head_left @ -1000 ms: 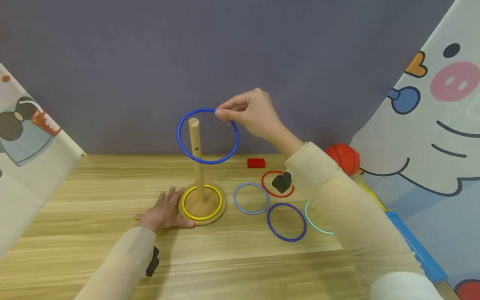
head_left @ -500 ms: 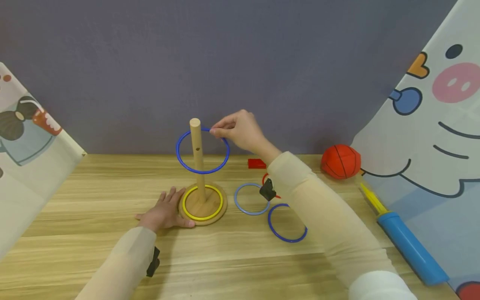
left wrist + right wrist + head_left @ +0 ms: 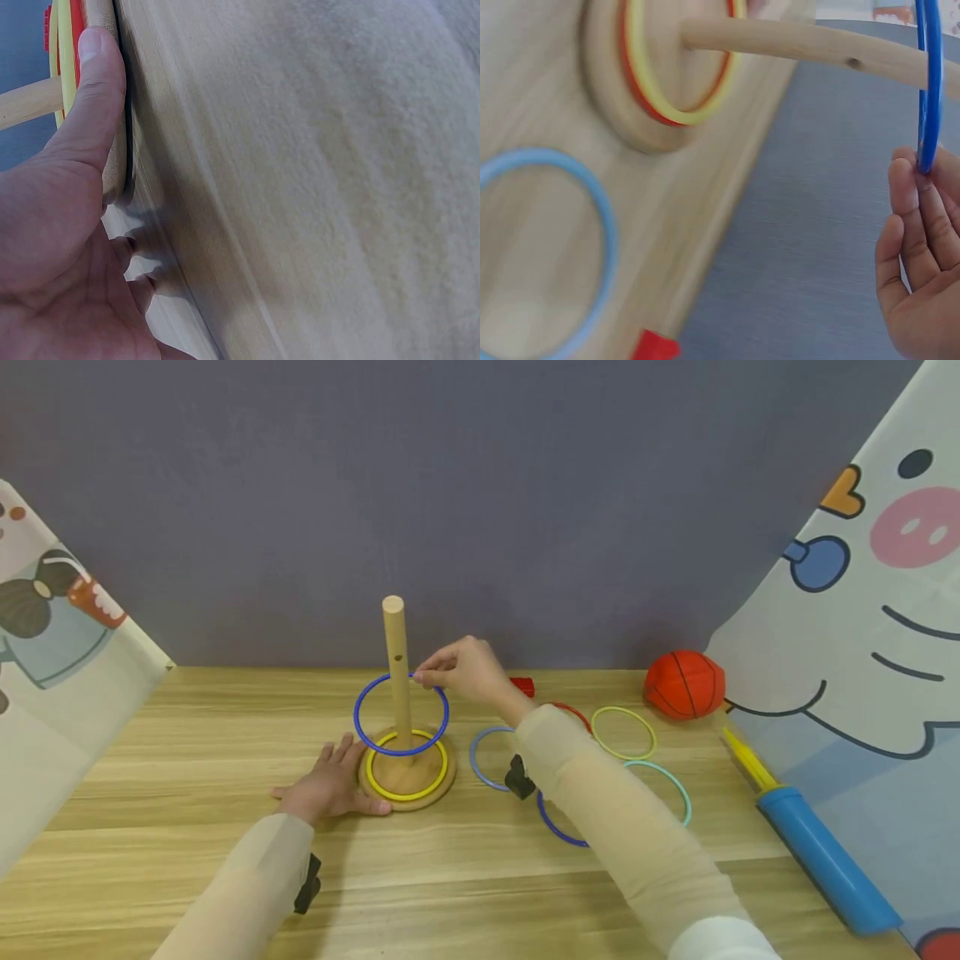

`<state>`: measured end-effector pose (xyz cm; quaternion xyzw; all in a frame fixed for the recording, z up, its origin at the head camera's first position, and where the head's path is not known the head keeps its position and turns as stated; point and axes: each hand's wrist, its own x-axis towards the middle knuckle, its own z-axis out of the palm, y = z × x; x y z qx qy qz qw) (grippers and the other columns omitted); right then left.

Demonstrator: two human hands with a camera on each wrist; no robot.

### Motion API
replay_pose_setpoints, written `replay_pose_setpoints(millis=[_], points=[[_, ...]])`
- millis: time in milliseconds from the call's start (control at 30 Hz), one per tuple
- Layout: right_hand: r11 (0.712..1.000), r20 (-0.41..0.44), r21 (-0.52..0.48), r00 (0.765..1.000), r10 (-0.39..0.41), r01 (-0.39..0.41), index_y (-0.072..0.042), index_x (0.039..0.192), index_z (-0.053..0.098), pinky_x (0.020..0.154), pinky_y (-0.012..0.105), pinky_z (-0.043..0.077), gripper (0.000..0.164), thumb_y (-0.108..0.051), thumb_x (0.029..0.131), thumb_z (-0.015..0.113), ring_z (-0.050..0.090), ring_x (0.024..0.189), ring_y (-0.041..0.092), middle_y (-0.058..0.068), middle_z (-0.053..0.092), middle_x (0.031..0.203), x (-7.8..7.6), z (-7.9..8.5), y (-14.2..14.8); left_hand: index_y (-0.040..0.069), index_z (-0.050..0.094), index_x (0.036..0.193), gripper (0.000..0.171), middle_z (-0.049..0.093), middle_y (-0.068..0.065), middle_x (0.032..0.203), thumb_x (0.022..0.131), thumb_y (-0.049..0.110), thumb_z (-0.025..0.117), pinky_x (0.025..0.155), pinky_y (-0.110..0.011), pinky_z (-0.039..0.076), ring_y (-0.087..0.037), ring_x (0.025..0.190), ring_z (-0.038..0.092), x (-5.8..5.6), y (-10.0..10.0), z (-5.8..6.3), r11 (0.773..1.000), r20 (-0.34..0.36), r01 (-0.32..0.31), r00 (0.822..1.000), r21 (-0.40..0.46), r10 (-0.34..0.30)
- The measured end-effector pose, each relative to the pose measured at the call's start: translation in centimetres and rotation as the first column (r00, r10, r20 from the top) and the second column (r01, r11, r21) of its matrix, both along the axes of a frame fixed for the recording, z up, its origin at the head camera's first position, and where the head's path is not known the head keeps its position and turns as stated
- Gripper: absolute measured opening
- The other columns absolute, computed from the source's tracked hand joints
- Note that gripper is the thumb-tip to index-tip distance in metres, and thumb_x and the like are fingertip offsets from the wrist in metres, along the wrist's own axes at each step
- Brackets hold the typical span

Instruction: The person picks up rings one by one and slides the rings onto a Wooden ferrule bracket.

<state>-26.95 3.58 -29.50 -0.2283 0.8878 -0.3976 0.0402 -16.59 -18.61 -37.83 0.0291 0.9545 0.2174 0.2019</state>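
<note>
A blue ring surrounds the wooden post partway down, above the round wooden base. My right hand pinches its far right rim between thumb and fingers, as the right wrist view of the blue ring also shows. On the base lies a yellow ring; in the right wrist view a red ring shows beneath it. My left hand rests against the base's left side with fingers spread, and its thumb lies along the base edge.
Right of the base lie a light blue ring, a dark blue ring, a mint ring, a yellow-green ring and a red ring, partly under my right sleeve. A red brick, red ball and blue pump are also there.
My right hand has brought the blue ring down, from around the post's top to its lower half. The left hand stays at the base. The moving sleeve uncovers the yellow-green ring.
</note>
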Motion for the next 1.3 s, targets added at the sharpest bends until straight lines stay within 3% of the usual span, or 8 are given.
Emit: replay_pose_setpoints(millis=[433, 633, 967, 1133, 1300], points=[[0.999, 0.098, -0.037, 0.995, 0.005, -0.001, -0.008, 0.096, 0.082, 0.069, 0.024, 0.057, 0.013, -0.019, 0.091, 0.079, 0.07, 0.075, 0.009, -0.001, 0.077, 0.081, 0.3, -6.1, 0.2, 0.002, 0.012, 0.162, 0.127, 0.001, -0.026, 0.167, 0.074, 0.059, 0.084, 0.08, -0.097, 0.005, -0.051, 0.151, -0.001, 0.1, 0.0, 0.1, 1.0, -0.001, -0.018, 1.0, 0.008, 0.018], [0.999, 0.061, -0.022, 0.998, -0.023, 0.024, -0.009, 0.095, 0.083, 0.064, 0.02, 0.052, 0.012, -0.02, 0.09, 0.08, 0.067, 0.073, 0.006, -0.002, 0.077, 0.081, 0.6, -8.2, -0.2, 0.007, 0.013, 0.163, 0.126, 0.002, -0.025, 0.167, 0.073, 0.057, 0.086, 0.08, -0.097, 0.004, -0.051, 0.151, -0.001, 0.2, -0.1, 0.1, 1.0, -0.007, -0.016, 1.0, 0.022, 0.016], [0.997, 0.049, -0.047, 0.997, -0.051, 0.053, -0.011, 0.096, 0.083, 0.07, 0.023, 0.055, 0.013, -0.022, 0.089, 0.081, 0.068, 0.08, 0.008, -0.002, 0.078, 0.087, 0.9, -9.4, -0.1, 0.014, 0.012, 0.164, 0.132, -0.001, -0.023, 0.168, 0.067, 0.07, 0.083, 0.076, -0.097, -0.002, -0.051, 0.151, -0.005, -0.7, -0.4, -1.3, 0.999, 0.001, 0.009, 1.0, 0.053, -0.009], [0.995, 0.07, -0.061, 0.995, -0.077, 0.081, -0.011, 0.096, 0.083, 0.072, 0.024, 0.056, 0.013, -0.021, 0.089, 0.082, 0.068, 0.082, 0.01, -0.001, 0.078, 0.09, 0.9, -9.5, 0.1, 0.014, 0.013, 0.164, 0.131, -0.001, -0.023, 0.168, 0.067, 0.067, 0.084, 0.077, -0.097, 0.001, -0.05, 0.151, -0.004, -0.6, -0.3, -1.1, 0.999, 0.014, -0.006, 1.0, 0.035, 0.006], [0.998, 0.01, -0.025, 0.998, -0.058, 0.058, -0.009, 0.098, 0.083, 0.072, 0.025, 0.056, 0.016, -0.023, 0.09, 0.08, 0.07, 0.081, 0.013, 0.001, 0.078, 0.088, 0.9, -9.8, 0.0, 0.011, 0.016, 0.162, 0.125, 0.003, -0.027, 0.167, 0.071, 0.06, 0.086, 0.076, -0.098, 0.006, -0.054, 0.15, 0.0, -0.3, -0.2, -0.7, 1.0, -0.009, 0.004, 1.0, 0.023, -0.004]])
